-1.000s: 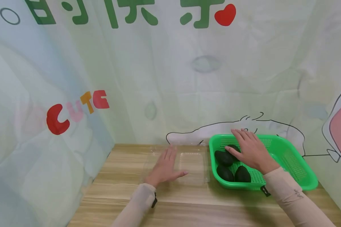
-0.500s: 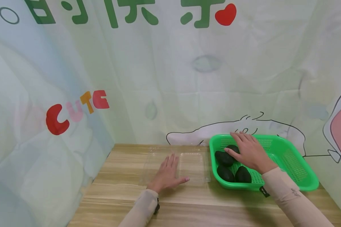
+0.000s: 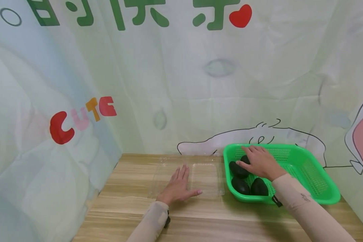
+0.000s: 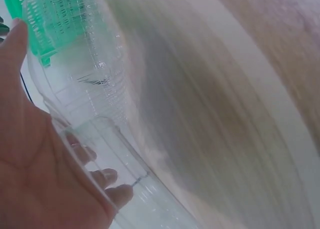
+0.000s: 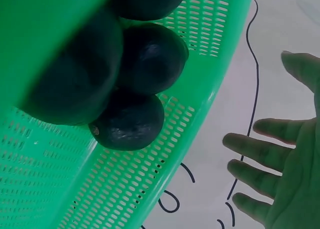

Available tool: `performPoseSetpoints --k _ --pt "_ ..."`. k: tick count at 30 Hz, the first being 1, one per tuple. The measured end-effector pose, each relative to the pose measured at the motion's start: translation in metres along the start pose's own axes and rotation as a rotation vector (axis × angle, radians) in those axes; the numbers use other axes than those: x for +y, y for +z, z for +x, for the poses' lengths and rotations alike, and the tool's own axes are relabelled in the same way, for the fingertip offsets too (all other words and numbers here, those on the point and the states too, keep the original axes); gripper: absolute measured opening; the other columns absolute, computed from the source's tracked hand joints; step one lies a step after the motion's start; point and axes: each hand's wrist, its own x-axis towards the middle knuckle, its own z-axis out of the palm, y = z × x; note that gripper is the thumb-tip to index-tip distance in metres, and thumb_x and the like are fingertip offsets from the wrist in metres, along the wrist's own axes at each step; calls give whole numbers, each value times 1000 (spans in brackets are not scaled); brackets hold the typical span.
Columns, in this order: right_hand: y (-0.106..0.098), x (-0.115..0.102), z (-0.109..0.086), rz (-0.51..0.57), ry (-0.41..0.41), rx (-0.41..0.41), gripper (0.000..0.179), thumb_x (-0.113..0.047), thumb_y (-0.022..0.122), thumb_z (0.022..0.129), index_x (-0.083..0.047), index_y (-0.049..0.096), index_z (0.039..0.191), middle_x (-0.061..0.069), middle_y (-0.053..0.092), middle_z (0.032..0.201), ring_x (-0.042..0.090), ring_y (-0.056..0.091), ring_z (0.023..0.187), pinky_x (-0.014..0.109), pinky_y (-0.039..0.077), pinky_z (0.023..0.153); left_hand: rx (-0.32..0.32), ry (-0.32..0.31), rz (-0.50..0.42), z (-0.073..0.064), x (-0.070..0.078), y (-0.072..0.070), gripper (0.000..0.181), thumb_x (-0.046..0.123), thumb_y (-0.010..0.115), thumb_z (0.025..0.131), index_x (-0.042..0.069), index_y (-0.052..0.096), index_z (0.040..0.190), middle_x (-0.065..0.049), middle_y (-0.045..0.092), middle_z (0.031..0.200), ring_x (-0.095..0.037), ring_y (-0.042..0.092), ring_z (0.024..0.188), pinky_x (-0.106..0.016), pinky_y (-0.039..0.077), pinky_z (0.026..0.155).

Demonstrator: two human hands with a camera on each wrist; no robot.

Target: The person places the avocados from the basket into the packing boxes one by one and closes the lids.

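In the head view my left hand (image 3: 176, 188) lies flat, fingers straight and thumb spread, over the left part of a clear plastic container (image 3: 205, 178). The left wrist view shows the fingers close to the container's clear rim (image 4: 55, 101); whether they press on it I cannot tell. My right hand (image 3: 260, 163) hovers over the left side of a green plastic basket (image 3: 311, 178), its fingers extended and holding nothing. Below it sit several dark avocados (image 3: 240, 186), one partly hidden by the hand. The right wrist view shows the avocados (image 5: 152, 59) clustered together, apart from the fingers.
Both containers stand on a wood-grain table (image 3: 205, 228), the basket to the right of the clear container. Behind them hangs a pale printed curtain (image 3: 181, 101), which also covers the left side. The basket's right half shows its bare slotted floor.
My right hand has come lower and slightly left over the avocados. My left hand drew back a little toward me at first, then stayed put. The basket and container look unmoved.
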Motion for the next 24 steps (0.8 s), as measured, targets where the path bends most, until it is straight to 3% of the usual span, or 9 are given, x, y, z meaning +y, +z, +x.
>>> performPoseSetpoints --k 6,13,24 --pt "5 0 13 13 -4 -65 70 -51 59 99 2 51 145 28 57 139 50 50 130 65 37 109 -17 -4 -14 0 0 -1 116 77 54 88 -3 12 161 -22 6 169 -44 7 155 -53 14 125" --pt "12 -3 28 7 -24 -200 72 -49 61 98 6 51 143 29 54 142 49 52 129 61 44 106 -18 -2 -17 1 0 -2 116 76 56 88 -4 13 161 -23 7 169 -44 7 155 -53 13 126" --pt "22 -2 42 27 24 -379 70 -44 67 96 1 49 146 27 51 146 45 49 135 61 44 106 -29 -14 -28 2 -3 -1 117 76 58 87 -2 12 161 -21 6 169 -43 6 155 -52 12 126"
